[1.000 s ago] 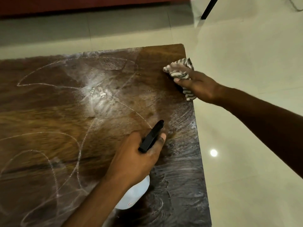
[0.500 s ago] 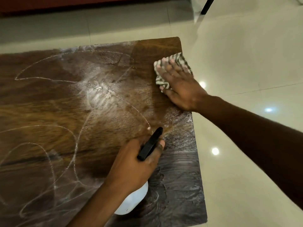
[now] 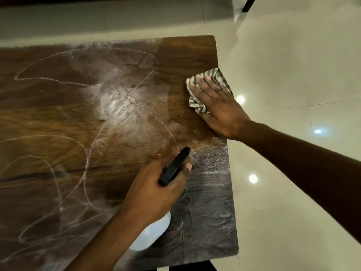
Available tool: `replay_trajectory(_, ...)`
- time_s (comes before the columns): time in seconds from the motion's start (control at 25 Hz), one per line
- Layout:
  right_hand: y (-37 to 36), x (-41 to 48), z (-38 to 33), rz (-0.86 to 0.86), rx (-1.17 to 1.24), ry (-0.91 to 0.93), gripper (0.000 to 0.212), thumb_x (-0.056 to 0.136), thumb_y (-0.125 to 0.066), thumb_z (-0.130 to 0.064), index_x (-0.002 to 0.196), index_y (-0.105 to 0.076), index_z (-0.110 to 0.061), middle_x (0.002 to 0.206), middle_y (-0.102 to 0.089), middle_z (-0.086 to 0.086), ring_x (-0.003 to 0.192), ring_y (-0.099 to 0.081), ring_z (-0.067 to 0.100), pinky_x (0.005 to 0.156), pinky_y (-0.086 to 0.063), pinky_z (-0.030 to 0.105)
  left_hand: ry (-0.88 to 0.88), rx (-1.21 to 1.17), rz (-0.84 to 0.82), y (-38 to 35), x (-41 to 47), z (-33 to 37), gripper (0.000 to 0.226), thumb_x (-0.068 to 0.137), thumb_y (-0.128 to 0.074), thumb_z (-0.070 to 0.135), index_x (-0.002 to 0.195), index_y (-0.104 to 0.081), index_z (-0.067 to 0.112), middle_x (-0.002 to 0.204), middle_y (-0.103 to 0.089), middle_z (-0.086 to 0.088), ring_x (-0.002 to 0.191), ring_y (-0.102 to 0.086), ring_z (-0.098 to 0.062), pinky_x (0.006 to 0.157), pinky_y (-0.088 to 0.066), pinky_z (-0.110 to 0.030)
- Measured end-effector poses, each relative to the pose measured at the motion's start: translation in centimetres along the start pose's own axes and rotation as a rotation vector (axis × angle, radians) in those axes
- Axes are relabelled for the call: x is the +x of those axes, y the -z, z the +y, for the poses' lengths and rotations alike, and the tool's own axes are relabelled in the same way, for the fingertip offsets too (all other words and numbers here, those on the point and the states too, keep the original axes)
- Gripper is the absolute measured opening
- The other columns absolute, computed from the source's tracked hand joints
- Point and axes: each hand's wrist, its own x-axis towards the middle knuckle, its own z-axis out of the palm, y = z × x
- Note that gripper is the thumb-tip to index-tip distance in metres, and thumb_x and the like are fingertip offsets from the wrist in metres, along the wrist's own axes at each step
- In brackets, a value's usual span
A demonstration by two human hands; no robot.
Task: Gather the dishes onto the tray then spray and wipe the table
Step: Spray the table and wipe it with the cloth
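A dark wooden table (image 3: pixel 58 124) fills the left of the head view, streaked with white wipe marks and wet spray. My right hand (image 3: pixel 216 106) presses flat, fingers straight, on a grey-and-white striped cloth (image 3: pixel 197 103) near the table's right edge. My left hand (image 3: pixel 154 194) grips a spray bottle: its black head (image 3: pixel 174 166) points up and right, and its white body (image 3: pixel 150 234) shows below my wrist. No dishes or tray are in view.
Pale glossy floor tiles (image 3: pixel 293 65) lie beyond the table's right and far edges, with bright light reflections. A black leg or pole (image 3: pixel 249 3) stands at the top right. The table's near right corner (image 3: pixel 235 251) sits close to the frame's bottom.
My right hand flattened onto the cloth and slid it along the right edge, first inward, then back toward the edge and nearer to me. My left hand and the bottle stayed put.
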Motion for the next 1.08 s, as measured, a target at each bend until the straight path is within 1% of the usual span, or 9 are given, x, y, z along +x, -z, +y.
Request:
replay_trajectory(0.08,0.9,-1.8,2.6,-0.048,0.0,0.143,0.071,0.109,-0.041,-0.037,0.172,-0.016,-0.018,0.181,-0.007,0.008,0.168,0.0,0.027,0.136,-0.009,0.051,0.025,0.012,-0.029,-0.5,-0.5,-0.7,0.044,0.102,-0.068,0.045,0.071,-0.063,0.015,0.048,-0.05,-0.006,0.049,-0.055,-0.04,0.053,-0.054,-0.054)
replay_trajectory(0.16,1.8,-2.8,4.9,-0.061,-0.021,0.204,0.071,0.109,-0.043,-0.034,0.172,-0.017,-0.013,0.181,-0.008,0.012,0.168,-0.001,0.031,0.135,-0.013,0.055,0.041,0.036,-0.047,-1.3,-0.9,-1.4,0.055,0.101,-0.066,0.05,0.071,-0.058,0.005,0.051,-0.048,-0.021,0.049,-0.053,-0.048,0.051,-0.055,-0.06)
replay_trajectory(0.36,0.4,-3.3,1.5,-0.063,0.152,0.058,0.071,0.108,-0.041,-0.042,0.172,-0.019,-0.019,0.181,-0.008,0.008,0.168,0.001,0.029,0.136,-0.008,0.051,0.071,0.001,-0.043,-3.1,-2.9,-2.4,0.072,0.086,-0.06,0.071,0.081,-0.065,0.0,0.068,-0.064,-0.029,0.052,-0.06,-0.047,0.052,-0.055,-0.061)
replay_trajectory(0.56,-3.4,-11.7,-0.6,-0.397,-0.279,0.602,0.081,0.106,-0.045,-0.038,0.173,0.001,-0.029,0.181,0.006,0.001,0.167,0.013,0.023,0.135,-0.008,0.056,0.023,-0.028,-0.049,-3.4,-4.1,-3.4,0.072,0.086,-0.057,0.07,0.087,-0.063,-0.002,0.069,-0.058,-0.029,0.052,-0.052,-0.045,0.052,-0.05,-0.058)
replay_trajectory(0.64,-2.7,-13.4,0.8,-0.445,-0.369,0.69,0.079,0.11,-0.044,-0.039,0.173,0.002,-0.029,0.181,0.006,-0.002,0.167,0.012,0.02,0.134,-0.013,0.054,0.031,-0.051,-0.05,-3.1,-4.5,-4.0,0.063,0.092,-0.061,0.063,0.089,-0.065,0.0,0.068,-0.059,-0.027,0.052,-0.051,-0.046,0.052,-0.05,-0.059)
replay_trajectory(0.76,-2.3,-10.8,1.3,-0.213,-0.282,0.436,0.075,0.111,-0.046,-0.035,0.173,-0.005,-0.023,0.182,-0.002,0.006,0.168,0.002,0.026,0.133,-0.017,0.055,0.036,-0.057,-0.048,-2.8,-5.3,-4.9,0.065,0.09,-0.061,0.065,0.096,-0.067,0.001,0.074,-0.063,-0.027,0.057,-0.056,-0.047,0.053,-0.051,-0.061)
replay_trajectory(0.88,-3.9,-5.8,-3.2,0.013,-0.106,-0.005,0.076,0.109,-0.047,-0.034,0.173,-0.007,-0.022,0.181,-0.002,0.01,0.168,0.001,0.031,0.134,-0.008,0.057,0.021,-0.083,-0.046,-2.5,-6.8,-5.5,0.07,0.082,-0.058,0.074,0.091,-0.061,0.005,0.081,-0.062,-0.033,0.061,-0.057,-0.048,0.055,-0.052,-0.062)
replay_trajectory(0.92,-4.7,-5.5,-5.0,0.021,-0.081,-0.045,0.077,0.109,-0.047,-0.036,0.173,-0.006,-0.023,0.181,0.0,0.01,0.168,0.003,0.031,0.135,-0.006,0.056,0.019,-0.086,-0.043,-2.2,-7.3,-5.7,0.071,0.081,-0.058,0.074,0.088,-0.06,0.003,0.079,-0.06,-0.033,0.06,-0.057,-0.047,0.055,-0.052,-0.062)
replay_trajectory(1.08,-7.6,-13.7,-6.3,-0.19,-0.253,0.408,0.081,0.108,-0.049,-0.041,0.173,-0.006,-0.023,0.181,-0.001,0.008,0.168,0.004,0.029,0.135,-0.005,0.055,-0.005,-0.066,-0.08,-1.1,-8.8,-6.5,0.067,0.088,-0.057,0.069,0.078,-0.06,0.003,0.067,-0.056,-0.026,0.055,-0.053,-0.045,0.058,-0.053,-0.062)
